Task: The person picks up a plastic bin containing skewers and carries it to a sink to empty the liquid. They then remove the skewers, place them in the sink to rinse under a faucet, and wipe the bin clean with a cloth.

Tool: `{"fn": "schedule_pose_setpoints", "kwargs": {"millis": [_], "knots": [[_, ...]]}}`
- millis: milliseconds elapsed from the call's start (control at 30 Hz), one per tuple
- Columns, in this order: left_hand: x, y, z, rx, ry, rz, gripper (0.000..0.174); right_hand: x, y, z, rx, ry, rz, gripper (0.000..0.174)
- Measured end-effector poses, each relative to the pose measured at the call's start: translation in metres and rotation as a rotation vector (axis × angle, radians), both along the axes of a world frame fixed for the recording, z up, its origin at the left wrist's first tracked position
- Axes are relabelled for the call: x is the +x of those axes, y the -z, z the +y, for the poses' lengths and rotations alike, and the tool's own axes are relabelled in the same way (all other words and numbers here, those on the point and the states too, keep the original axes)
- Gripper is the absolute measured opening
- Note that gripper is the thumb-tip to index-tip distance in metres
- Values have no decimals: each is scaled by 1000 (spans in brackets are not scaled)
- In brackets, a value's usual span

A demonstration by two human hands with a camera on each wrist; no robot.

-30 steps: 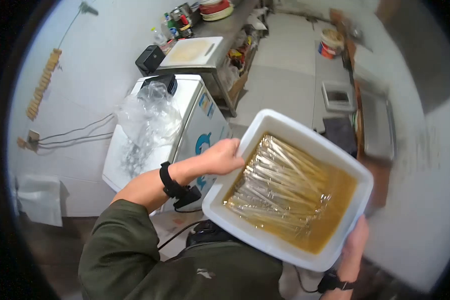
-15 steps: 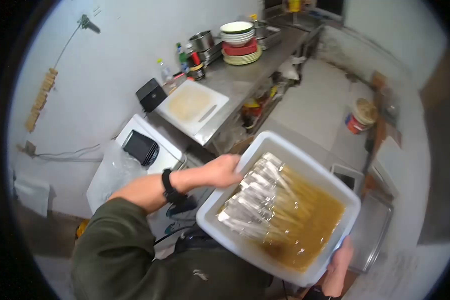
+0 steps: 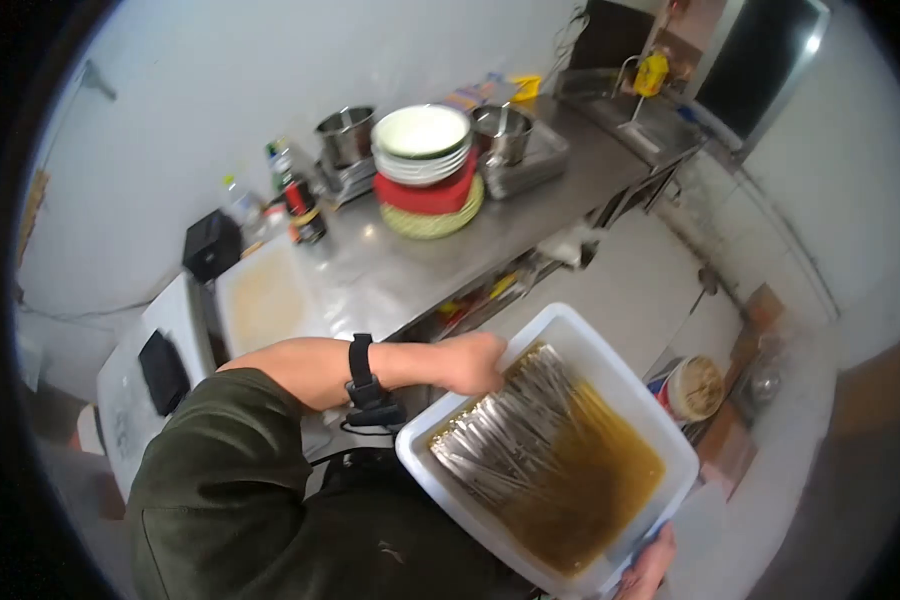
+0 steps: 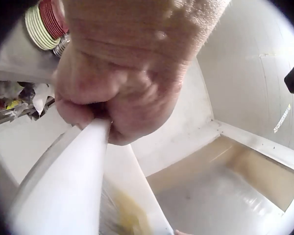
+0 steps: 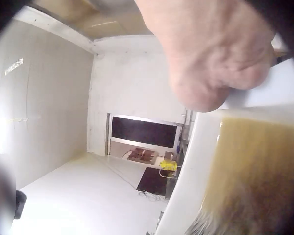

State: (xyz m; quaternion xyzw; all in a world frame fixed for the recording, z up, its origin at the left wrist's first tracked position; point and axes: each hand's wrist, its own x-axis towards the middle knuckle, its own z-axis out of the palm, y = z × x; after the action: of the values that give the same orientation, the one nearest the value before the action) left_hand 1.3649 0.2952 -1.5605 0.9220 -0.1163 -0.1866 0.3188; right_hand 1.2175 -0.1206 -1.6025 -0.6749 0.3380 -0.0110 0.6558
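Observation:
A white plastic tub (image 3: 632,388) is held up in front of the body, turned cornerwise in the head view. Brownish-yellow liquid (image 3: 615,465) fills its lower part, and a bundle of thin, shiny skewer-like sticks (image 3: 500,430) lies in it. My left hand (image 3: 473,362) grips the rim at the upper left; the left wrist view shows its fingers (image 4: 71,110) curled about the edge. At the lower right my right hand (image 3: 650,565) holds the opposite side. In the right wrist view that hand (image 5: 210,54) bends over the rim beside the liquid.
A steel counter (image 3: 440,268) bears stacked bowls (image 3: 422,135), pots, bottles and a cutting board (image 3: 265,305). Left of it stands a white-topped appliance (image 3: 130,385) with a dark object on top. A bucket (image 3: 692,390) is on the floor beyond the tub.
The view has swung right toward the counter and its far end, with the tub carried along. Both hands keep their hold, and the tub sits slightly lower in view.

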Motion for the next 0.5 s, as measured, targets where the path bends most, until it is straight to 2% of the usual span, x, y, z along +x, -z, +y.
{"fn": "schedule_pose_setpoints", "kwargs": {"millis": [67,100,133,167,200,233,267,333,467,500], "knots": [[68,8,-40,36,-11,-17,33,69,9,-28,189,151,67,47],[100,4,-52,23,-17,-5,34,101,15,-39,194,138,24,44],[132,-1,-62,14,-23,17,34,136,42,-68,203,137,6,44],[164,-2,-73,20,-42,40,35,169,86,-106,92,41,-55,43],[188,2,-88,14,-42,40,35,201,107,-141,-33,-59,-105,42],[217,5,-101,33,-75,22,35,247,67,-115,161,72,-171,40],[256,0,-108,66,-111,-9,35,295,55,-114,180,74,-199,40],[314,0,-127,63,-151,28,35,362,34,-131,106,40,-34,43],[447,2,-147,-53,-227,-5,33,522,3,-152,25,-7,-82,43],[474,10,-155,-75,-230,-20,33,550,-15,-146,-92,-74,-110,43]]}}
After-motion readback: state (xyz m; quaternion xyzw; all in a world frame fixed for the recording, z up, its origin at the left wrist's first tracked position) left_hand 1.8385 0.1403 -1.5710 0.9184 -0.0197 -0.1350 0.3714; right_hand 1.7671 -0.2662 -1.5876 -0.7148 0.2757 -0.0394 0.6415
